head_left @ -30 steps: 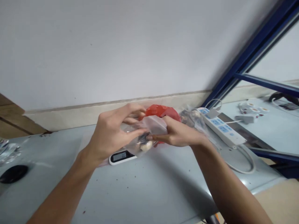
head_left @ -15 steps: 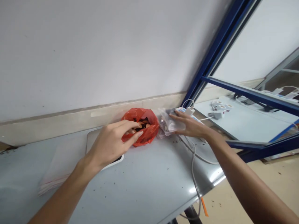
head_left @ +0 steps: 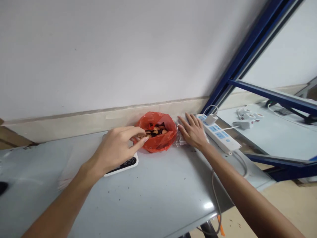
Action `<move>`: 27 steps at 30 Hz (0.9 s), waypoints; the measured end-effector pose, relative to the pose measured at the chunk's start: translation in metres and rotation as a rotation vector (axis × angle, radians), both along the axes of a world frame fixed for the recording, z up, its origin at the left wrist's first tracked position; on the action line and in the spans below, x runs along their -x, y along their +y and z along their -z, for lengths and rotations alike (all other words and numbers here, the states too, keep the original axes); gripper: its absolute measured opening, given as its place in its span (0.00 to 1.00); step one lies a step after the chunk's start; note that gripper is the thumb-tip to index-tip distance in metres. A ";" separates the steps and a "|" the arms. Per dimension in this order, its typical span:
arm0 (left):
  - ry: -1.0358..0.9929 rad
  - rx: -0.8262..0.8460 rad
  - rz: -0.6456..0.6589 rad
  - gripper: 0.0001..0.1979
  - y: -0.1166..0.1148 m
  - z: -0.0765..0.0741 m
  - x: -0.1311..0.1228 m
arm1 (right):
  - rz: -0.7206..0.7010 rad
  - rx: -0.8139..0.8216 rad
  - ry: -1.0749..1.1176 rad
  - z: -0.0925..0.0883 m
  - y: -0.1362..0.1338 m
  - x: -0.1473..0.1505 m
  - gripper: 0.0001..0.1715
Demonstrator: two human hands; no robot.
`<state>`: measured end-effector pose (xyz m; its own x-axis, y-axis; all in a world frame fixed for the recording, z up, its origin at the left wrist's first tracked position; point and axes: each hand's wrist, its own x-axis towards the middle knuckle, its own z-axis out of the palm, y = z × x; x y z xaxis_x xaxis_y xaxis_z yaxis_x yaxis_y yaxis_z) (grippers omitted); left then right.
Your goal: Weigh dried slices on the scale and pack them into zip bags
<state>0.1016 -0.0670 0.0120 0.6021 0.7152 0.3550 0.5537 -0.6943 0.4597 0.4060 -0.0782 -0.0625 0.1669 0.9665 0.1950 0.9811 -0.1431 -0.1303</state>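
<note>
A red plastic bag [head_left: 158, 143] stands with its mouth open against the wall, holding several brown and dark dried-looking pieces [head_left: 160, 130]. My left hand [head_left: 119, 145] is at the bag's left rim, thumb and forefinger brought together in a pinch. Whatever lies between those fingertips is too small to make out. On the bag's other side, my right hand [head_left: 193, 132] rests flat with fingers spread over clear plastic bags [head_left: 180, 140], largely covered by the palm. Under my left hand sits a white device with a black button panel [head_left: 130, 162], probably a scale, partly hidden.
A white power strip [head_left: 223, 137] with a plugged-in charger [head_left: 211, 119] lies right of my right hand. Its grey cable [head_left: 215, 191] hangs over the table edge. Clear flat bags [head_left: 74, 162] lie at left. A blue metal frame [head_left: 237, 62] rises at the right.
My right hand has lowered the clear plastic bags beside the red bag and now lies flat on them. My left fingertips have drawn closer together. The view has shifted, uncovering the power strip.
</note>
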 end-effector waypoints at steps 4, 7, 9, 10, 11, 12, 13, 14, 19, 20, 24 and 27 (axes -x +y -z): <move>0.052 0.090 -0.059 0.14 0.005 -0.002 0.024 | -0.054 -0.073 0.061 -0.013 0.002 0.002 0.32; 0.120 0.149 -0.082 0.15 0.009 0.000 0.044 | -0.219 -0.188 0.115 -0.041 0.005 0.021 0.24; 0.145 0.176 -0.086 0.15 0.011 0.003 0.055 | -0.284 -0.059 0.156 -0.058 0.009 0.045 0.22; 0.149 0.185 -0.088 0.15 0.012 0.005 0.059 | -0.269 0.068 0.148 -0.064 0.012 0.059 0.20; 0.149 0.192 -0.091 0.15 0.012 0.007 0.063 | -0.252 0.196 0.106 -0.068 0.017 0.072 0.19; 0.146 0.197 -0.094 0.15 0.012 0.009 0.065 | -0.239 0.315 0.067 -0.070 0.022 0.084 0.18; 0.144 0.202 -0.102 0.16 0.012 0.010 0.067 | -0.234 0.382 0.047 -0.070 0.027 0.095 0.16; 0.145 0.206 -0.111 0.16 0.012 0.010 0.068 | -0.231 0.435 0.028 -0.068 0.033 0.104 0.14; 0.117 0.191 -0.134 0.15 0.013 0.010 0.074 | -0.190 0.559 -0.020 -0.057 0.058 0.132 0.28; 0.107 0.187 -0.134 0.15 0.014 0.010 0.076 | -0.181 0.576 -0.028 -0.057 0.060 0.136 0.32; 0.097 0.192 -0.147 0.14 0.018 0.010 0.085 | -0.193 0.595 -0.020 -0.060 0.060 0.144 0.38; 0.088 0.188 -0.146 0.14 0.019 0.008 0.091 | -0.224 0.571 -0.014 -0.057 0.058 0.143 0.35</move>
<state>0.0110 -0.0475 0.0040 0.5107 0.8450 0.1584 0.6855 -0.5114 0.5183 0.2625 -0.0199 -0.0056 -0.0513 0.9302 -0.3634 0.9965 0.0236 -0.0803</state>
